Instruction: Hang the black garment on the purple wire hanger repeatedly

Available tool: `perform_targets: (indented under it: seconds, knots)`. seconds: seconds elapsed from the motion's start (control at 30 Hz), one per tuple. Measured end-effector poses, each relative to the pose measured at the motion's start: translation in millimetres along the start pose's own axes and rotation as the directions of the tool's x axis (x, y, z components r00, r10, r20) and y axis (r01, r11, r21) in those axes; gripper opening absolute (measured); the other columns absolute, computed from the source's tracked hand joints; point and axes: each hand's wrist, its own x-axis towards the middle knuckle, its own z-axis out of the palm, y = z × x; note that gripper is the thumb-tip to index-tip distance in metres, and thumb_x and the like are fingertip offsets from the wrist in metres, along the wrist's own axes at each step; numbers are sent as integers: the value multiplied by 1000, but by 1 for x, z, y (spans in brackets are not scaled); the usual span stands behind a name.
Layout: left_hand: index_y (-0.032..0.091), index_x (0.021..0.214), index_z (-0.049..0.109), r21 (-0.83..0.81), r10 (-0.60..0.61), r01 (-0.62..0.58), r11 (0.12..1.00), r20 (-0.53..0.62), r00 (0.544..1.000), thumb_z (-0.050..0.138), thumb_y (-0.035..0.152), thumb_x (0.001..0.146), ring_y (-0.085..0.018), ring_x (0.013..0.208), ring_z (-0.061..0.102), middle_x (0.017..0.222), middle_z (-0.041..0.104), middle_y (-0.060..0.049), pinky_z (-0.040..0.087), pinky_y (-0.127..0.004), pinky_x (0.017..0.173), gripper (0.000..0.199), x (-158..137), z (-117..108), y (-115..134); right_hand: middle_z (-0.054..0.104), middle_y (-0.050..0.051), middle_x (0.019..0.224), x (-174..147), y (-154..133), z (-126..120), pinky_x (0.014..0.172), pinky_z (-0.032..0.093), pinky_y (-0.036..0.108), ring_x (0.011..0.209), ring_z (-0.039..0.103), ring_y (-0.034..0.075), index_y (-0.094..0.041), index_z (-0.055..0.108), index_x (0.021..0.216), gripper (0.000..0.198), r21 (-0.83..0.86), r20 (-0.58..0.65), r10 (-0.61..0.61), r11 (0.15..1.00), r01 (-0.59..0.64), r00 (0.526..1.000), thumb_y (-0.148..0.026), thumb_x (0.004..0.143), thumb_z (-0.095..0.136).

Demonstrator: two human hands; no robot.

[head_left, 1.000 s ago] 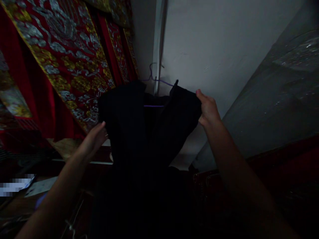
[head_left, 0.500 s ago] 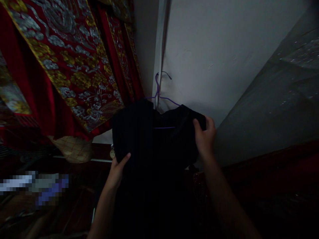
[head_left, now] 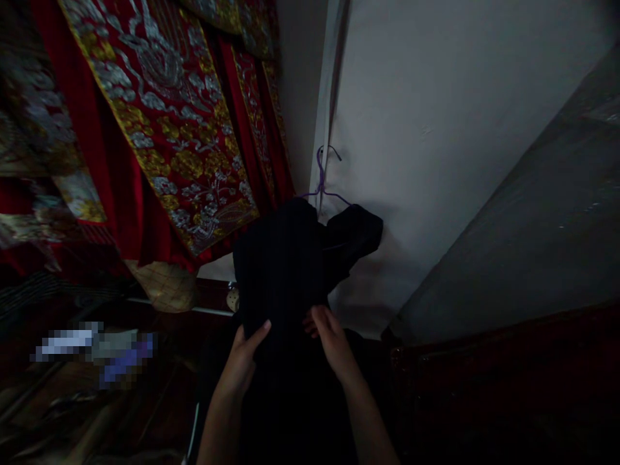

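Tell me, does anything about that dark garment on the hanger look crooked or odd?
Yes. The black garment sits unevenly on the thin purple wire hanger: its right shoulder is bunched and drooping. Both hands, left and right, touch its front.

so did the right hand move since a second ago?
Yes. The right hand left the black garment's shoulder and came down and inward, further below the purple hanger, beside the left hand.

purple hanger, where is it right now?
Head view, centre: the purple hanger hangs at the white wall, carrying the black garment, just right of the red embroidered cloth.
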Motion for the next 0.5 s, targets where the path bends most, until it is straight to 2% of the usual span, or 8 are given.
perform_targets:
  seconds: [0.13,0.3,0.4,0.5]
  knots:
    - [16,116,68,27,-18,18,999,21,1000,89,26,69,-31,109,73,114,77,-13,59,-36,93,52,-5,2,-3,63,1,65,-2,-11,3,53,42,26,57,57,15,-20,61,77,41,89,-49,-9,996,14,999,-58,71,75]
    - [17,119,69,24,-16,16,1000,11,1000,90,28,66,-33,112,71,115,76,-12,58,-38,97,59,-7,5,-5,61,-1,63,-14,-11,7,50,42,25,55,58,16,-22,61,81,26,219,-137,54,975,-23,989,-44,73,71]
    - [17,119,68,25,-43,42,999,37,998,92,28,63,-34,114,70,118,76,-13,58,-39,97,62,-10,9,-5,60,-2,62,-16,-16,2,49,41,25,53,57,15,-22,61,84,26,232,-125,76,972,-46,989,-41,71,72]
    - [17,119,69,28,-77,75,997,78,994,93,28,61,-35,114,70,117,76,-14,58,-42,98,64,-15,17,-6,58,-3,59,-17,-18,-1,49,39,25,51,53,14,-22,61,78,25,171,-66,86,983,-74,994,-44,73,71]
